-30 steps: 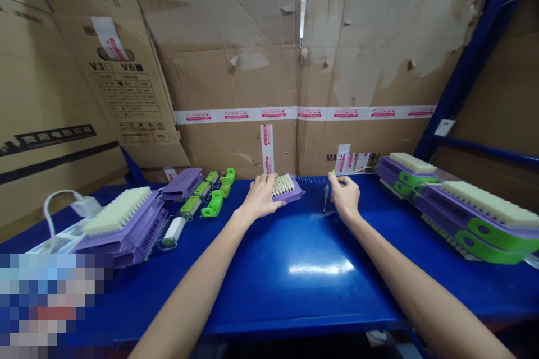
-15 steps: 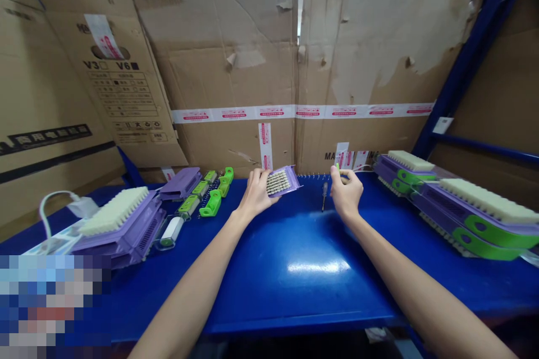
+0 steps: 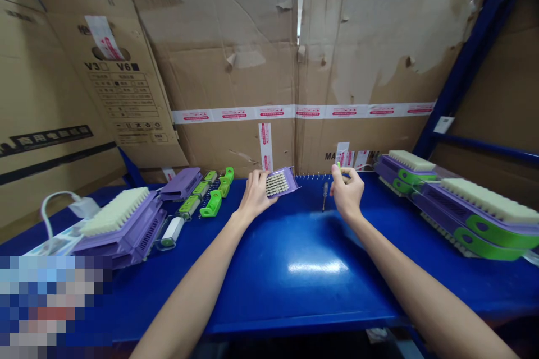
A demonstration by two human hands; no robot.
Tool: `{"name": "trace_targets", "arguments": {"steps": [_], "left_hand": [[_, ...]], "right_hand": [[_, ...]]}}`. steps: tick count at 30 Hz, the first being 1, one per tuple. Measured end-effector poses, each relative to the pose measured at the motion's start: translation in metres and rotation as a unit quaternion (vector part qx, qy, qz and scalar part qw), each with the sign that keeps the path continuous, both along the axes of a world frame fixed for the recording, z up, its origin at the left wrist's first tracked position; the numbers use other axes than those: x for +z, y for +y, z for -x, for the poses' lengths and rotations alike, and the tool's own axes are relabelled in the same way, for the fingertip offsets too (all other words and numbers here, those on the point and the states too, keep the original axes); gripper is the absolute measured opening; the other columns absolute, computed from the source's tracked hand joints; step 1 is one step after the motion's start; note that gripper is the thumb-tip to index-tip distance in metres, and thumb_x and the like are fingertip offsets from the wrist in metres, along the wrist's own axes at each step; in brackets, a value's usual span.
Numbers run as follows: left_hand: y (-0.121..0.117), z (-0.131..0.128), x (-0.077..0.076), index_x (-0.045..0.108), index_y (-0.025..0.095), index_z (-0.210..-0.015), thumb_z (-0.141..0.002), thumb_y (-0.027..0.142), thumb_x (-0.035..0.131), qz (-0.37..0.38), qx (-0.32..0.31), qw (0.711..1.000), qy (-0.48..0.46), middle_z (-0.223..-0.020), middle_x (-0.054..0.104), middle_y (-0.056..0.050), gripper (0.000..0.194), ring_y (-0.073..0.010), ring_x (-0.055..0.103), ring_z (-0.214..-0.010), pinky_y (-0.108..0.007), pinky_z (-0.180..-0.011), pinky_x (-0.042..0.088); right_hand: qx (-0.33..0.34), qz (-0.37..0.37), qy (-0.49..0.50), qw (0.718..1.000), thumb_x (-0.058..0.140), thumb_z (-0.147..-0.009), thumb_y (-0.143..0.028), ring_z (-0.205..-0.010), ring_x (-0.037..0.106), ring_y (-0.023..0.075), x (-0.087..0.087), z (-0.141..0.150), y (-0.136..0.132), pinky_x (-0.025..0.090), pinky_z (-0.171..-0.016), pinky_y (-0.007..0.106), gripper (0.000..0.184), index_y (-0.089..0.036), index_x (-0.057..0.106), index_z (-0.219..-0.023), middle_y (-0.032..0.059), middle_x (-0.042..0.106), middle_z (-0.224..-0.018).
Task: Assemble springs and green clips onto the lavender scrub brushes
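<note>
My left hand (image 3: 255, 193) grips a purple casing (image 3: 290, 180) with rows of pale tufts, like a brush head; it is tilted above the tabletop. My right hand (image 3: 347, 188) is closed in a pinch, with the bright green tip of a small piece (image 3: 339, 166) poking up at the thumb; the rest of that piece is hidden. A screwdriver (image 3: 324, 196) with a clear handle lies between the hands, close to the right fingers. Behind it, small screw-like pieces (image 3: 314, 175) line the back of the table.
At left are stacked purple casings with a cream pad (image 3: 120, 210), a purple shell (image 3: 181, 184), green clips (image 3: 211, 203), a white block (image 3: 172, 231) and a white plug (image 3: 84, 207). Purple-and-green units (image 3: 484, 219) stand at right. Cardboard (image 3: 231, 78) walls the blue table's back (image 3: 261, 291).
Almost nothing differs. Both hands keep their holds and stay in nearly the same place; the view has shifted very slightly.
</note>
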State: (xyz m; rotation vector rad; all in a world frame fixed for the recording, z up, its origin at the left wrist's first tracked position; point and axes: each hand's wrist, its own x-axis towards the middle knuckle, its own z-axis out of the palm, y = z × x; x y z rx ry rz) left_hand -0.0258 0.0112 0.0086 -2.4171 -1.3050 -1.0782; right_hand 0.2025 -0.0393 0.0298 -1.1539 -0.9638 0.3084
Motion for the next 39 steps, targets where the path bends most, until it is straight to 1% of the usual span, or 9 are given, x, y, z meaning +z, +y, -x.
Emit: {"name": "trace_targets", "arguments": {"steps": [3, 8, 15, 20, 23, 27, 32, 35, 39], "left_hand": [[0.0, 0.001, 0.0, 0.043, 0.013, -0.12, -0.065, 0.03, 0.07, -0.009, -0.001, 1.0, 0.003, -0.111, 0.045, -0.012, 0.063, -0.0269, 0.044, -0.102, -0.041, -0.089, 0.042], [-0.003, -0.001, 0.001, 0.043, 0.015, -0.119, -0.062, 0.024, 0.071, -0.029, -0.02, 0.999, 0.004, -0.111, 0.045, -0.011, 0.064, -0.0265, 0.045, -0.101, -0.041, -0.089, 0.042], [-0.013, -0.015, 0.003, 0.04, 0.017, -0.121, -0.062, 0.019, 0.069, -0.065, -0.073, 0.994, 0.057, -0.114, 0.045, -0.012, 0.066, -0.0284, 0.044, -0.106, -0.042, -0.091, 0.041], [-0.013, -0.015, 0.001, 0.042, 0.015, -0.12, -0.061, 0.021, 0.071, -0.05, -0.044, 0.997, 0.047, -0.112, 0.047, -0.012, 0.066, -0.0283, 0.045, -0.104, -0.041, -0.088, 0.043], [-0.008, -0.009, 0.0, 0.042, 0.014, -0.12, -0.06, 0.021, 0.072, -0.045, -0.025, 0.998, 0.045, -0.112, 0.047, -0.012, 0.067, -0.028, 0.046, -0.103, -0.04, -0.087, 0.043], [-0.005, -0.003, 0.0, 0.042, 0.015, -0.121, -0.06, 0.021, 0.072, -0.053, -0.014, 0.997, 0.053, -0.112, 0.047, -0.012, 0.069, -0.0281, 0.046, -0.103, -0.041, -0.089, 0.042], [-0.007, -0.003, 0.002, 0.041, 0.017, -0.122, -0.062, 0.02, 0.07, -0.063, -0.028, 0.994, 0.087, -0.113, 0.046, -0.012, 0.068, -0.0288, 0.045, -0.104, -0.042, -0.088, 0.042], [-0.009, -0.003, 0.004, 0.041, 0.016, -0.122, -0.064, 0.02, 0.068, -0.073, -0.034, 0.99, 0.115, -0.114, 0.046, -0.012, 0.064, -0.0291, 0.046, -0.104, -0.043, -0.089, 0.041], [-0.009, -0.003, 0.005, 0.042, 0.016, -0.122, -0.065, 0.019, 0.066, -0.075, -0.042, 0.988, 0.129, -0.113, 0.047, -0.013, 0.061, -0.029, 0.046, -0.103, -0.042, -0.087, 0.042]], "right_hand": [[0.009, 0.002, 0.0, 1.0, 0.058, -0.074, -0.058, -0.033, 0.044, 0.0114, -0.002, 0.0, 0.001, 0.032, -0.035, 0.023, 0.038, -0.021, 0.047, -0.072, -0.0071, 0.046, -0.04], [0.071, 0.022, -0.014, 0.997, 0.055, -0.075, -0.06, -0.033, 0.045, 0.0114, -0.011, 0.006, 0.004, 0.034, -0.036, 0.022, 0.039, -0.021, 0.046, -0.073, -0.0074, 0.046, -0.04], [0.101, 0.083, -0.11, 0.985, 0.051, -0.076, -0.062, -0.037, 0.049, 0.0134, -0.02, 0.02, 0.002, 0.036, -0.039, 0.023, 0.041, -0.021, 0.049, -0.077, -0.0041, 0.053, -0.046], [0.092, 0.072, -0.174, 0.978, 0.049, -0.079, -0.057, -0.055, 0.057, 0.0165, -0.021, 0.02, 0.004, 0.043, -0.052, 0.027, 0.039, -0.019, 0.058, -0.081, 0.0026, 0.063, -0.063], [0.126, 0.061, -0.178, 0.974, 0.052, -0.078, -0.049, -0.066, 0.059, 0.018, -0.021, 0.018, 0.007, 0.046, -0.059, 0.029, 0.034, -0.017, 0.062, -0.083, 0.0059, 0.066, -0.075], [0.166, 0.059, -0.192, 0.965, 0.059, -0.072, -0.039, -0.07, 0.06, 0.0183, -0.026, 0.016, 0.013, 0.048, -0.069, 0.033, 0.03, -0.016, 0.064, -0.09, 0.005, 0.066, -0.074], [0.213, 0.074, -0.128, 0.966, 0.064, -0.066, -0.035, -0.074, 0.062, 0.0189, -0.031, 0.013, 0.02, 0.051, -0.068, 0.033, 0.032, -0.016, 0.063, -0.092, 0.0062, 0.067, -0.08], [0.264, 0.101, -0.065, 0.957, 0.069, -0.062, -0.034, -0.071, 0.063, 0.0184, -0.031, 0.01, 0.022, 0.052, -0.063, 0.032, 0.037, -0.016, 0.061, -0.094, 0.0058, 0.067, -0.08], [0.298, 0.141, -0.033, 0.943, 0.072, -0.06, -0.032, -0.066, 0.063, 0.0167, -0.029, 0.008, 0.02, 0.052, -0.061, 0.031, 0.042, -0.015, 0.06, -0.096, 0.004, 0.067, -0.075]]}}
